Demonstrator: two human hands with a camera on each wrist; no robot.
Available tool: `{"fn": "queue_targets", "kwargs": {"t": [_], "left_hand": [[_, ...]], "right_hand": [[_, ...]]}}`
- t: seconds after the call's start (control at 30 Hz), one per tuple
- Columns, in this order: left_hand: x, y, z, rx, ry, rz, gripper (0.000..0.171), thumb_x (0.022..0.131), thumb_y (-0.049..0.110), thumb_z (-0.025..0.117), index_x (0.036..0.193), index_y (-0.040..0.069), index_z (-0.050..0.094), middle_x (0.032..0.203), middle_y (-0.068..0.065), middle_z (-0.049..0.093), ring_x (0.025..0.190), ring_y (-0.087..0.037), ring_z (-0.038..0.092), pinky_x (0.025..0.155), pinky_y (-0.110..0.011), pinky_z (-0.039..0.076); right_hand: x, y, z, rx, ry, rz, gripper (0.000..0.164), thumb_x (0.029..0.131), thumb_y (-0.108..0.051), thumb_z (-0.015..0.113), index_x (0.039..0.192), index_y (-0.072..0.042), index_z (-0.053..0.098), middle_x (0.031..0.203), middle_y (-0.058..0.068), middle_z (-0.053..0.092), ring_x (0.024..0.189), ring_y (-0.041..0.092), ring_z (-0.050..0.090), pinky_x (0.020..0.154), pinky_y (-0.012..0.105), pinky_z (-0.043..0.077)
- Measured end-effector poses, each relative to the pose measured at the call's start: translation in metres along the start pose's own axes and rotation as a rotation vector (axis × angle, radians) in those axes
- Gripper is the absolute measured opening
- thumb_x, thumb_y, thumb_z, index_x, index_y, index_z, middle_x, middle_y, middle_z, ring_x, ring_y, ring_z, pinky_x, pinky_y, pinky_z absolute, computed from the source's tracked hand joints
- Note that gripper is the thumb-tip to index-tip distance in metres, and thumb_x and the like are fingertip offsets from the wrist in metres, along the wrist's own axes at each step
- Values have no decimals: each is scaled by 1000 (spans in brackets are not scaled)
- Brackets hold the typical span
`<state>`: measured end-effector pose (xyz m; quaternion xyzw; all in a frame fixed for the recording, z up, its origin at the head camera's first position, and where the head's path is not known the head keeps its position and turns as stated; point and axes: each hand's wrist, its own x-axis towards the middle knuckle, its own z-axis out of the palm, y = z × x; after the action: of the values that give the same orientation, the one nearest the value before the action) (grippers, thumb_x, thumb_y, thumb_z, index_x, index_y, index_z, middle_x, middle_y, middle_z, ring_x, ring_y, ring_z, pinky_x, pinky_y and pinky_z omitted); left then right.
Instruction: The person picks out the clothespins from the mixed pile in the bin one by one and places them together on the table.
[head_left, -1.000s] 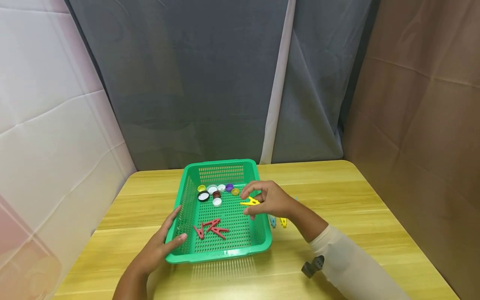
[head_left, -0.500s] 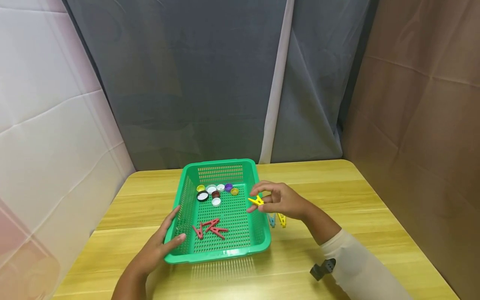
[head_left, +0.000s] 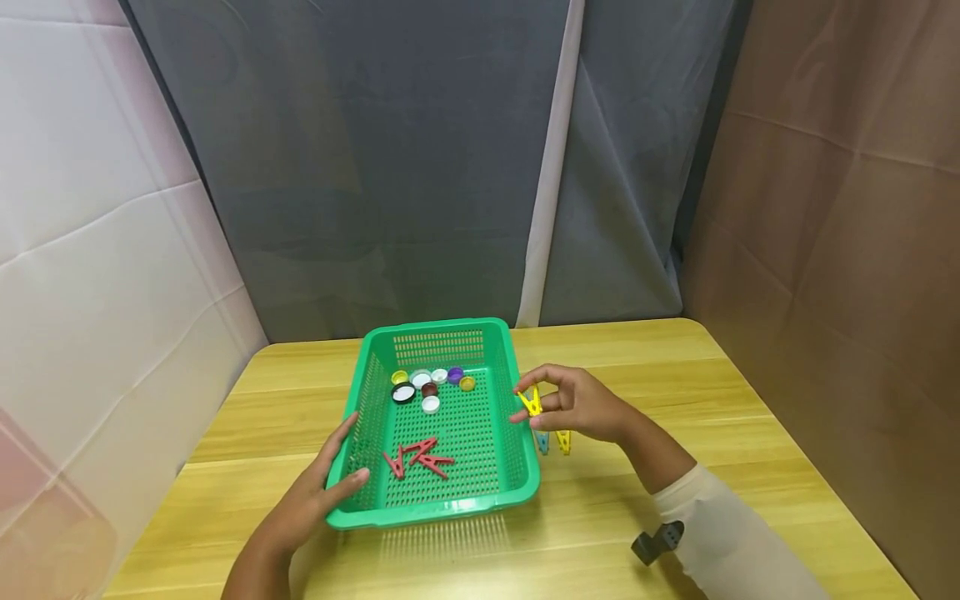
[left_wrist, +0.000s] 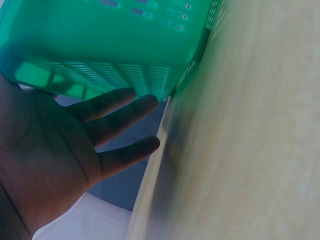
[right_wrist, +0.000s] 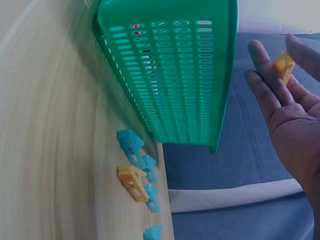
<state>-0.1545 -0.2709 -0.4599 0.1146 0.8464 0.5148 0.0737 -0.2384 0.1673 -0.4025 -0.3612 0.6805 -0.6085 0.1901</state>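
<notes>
My right hand (head_left: 581, 404) pinches a yellow clothespin (head_left: 533, 403) just above the basket's right rim. In the right wrist view, that clothespin (right_wrist: 284, 67) sits between thumb and fingers. My left hand (head_left: 300, 504) rests at the left side of a green plastic basket (head_left: 435, 518), its thumb over the rim. Outside the wall, its fingers (left_wrist: 120, 122) are straight and spread. Three red clothespins (head_left: 432, 463) lie near the front of the basket. Several bottle caps (head_left: 402, 392) in assorted colours cluster toward its back.
On the wooden table (head_left: 637, 358), right of the basket, lie another yellow clothespin (right_wrist: 132, 183) and several blue clothespins (right_wrist: 131, 146). My right hand partly hides them in the head view. Grey curtains (head_left: 420, 167) hang behind the table, with fabric on both sides.
My right hand has moved right, from over the basket's inside to its right rim, with the yellow clothespin. The clothespin has turned more upright. My left hand stays at the basket.
</notes>
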Motion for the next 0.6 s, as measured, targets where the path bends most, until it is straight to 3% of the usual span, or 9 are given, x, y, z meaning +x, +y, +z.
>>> {"fn": "queue_targets", "kwargs": {"t": [0.07, 0.13, 0.3, 0.43, 0.6], "left_hand": [[0, 0, 0, 0, 1, -1, 86, 110, 22, 59, 178, 24, 5, 180, -32, 8, 155, -64, 32, 110, -73, 45], [0, 0, 0, 0, 1, -2, 86, 110, 23, 59, 178, 25, 5, 180, -32, 8, 155, -64, 32, 110, -73, 45], [1, 0, 0, -4, 0, -5, 86, 110, 23, 59, 178, 25, 6, 180, -32, 9, 154, -62, 35, 109, -70, 46], [1, 0, 0, -7, -1, -4, 86, 110, 23, 59, 178, 25, 6, 180, -32, 9, 153, -61, 36, 109, -70, 46], [0, 1, 0, -3, -2, -3, 87, 110, 23, 59, 178, 25, 5, 180, -32, 9, 155, -61, 32, 110, -73, 44]], "right_hand": [[-3, 2, -2, -33, 5, 2, 52, 101, -3, 76, 144, 12, 52, 114, 37, 72, 120, 32, 79, 87, 28, 64], [-6, 3, -3, -117, 30, -4, 51, 99, -3, 78, 144, 7, 57, 130, 38, 67, 122, 29, 76, 96, 32, 62], [-15, 7, -7, -382, 136, -23, 53, 94, -7, 84, 143, -5, 64, 144, 18, 68, 133, 34, 65, 112, 54, 52], [-22, 11, -12, -453, 198, -20, 56, 93, -10, 85, 145, -8, 64, 144, 14, 70, 137, 46, 61, 112, 63, 48], [-32, 18, -15, -474, 238, 19, 58, 94, -10, 85, 147, -8, 63, 143, 12, 70, 137, 46, 56, 111, 67, 43]]}}
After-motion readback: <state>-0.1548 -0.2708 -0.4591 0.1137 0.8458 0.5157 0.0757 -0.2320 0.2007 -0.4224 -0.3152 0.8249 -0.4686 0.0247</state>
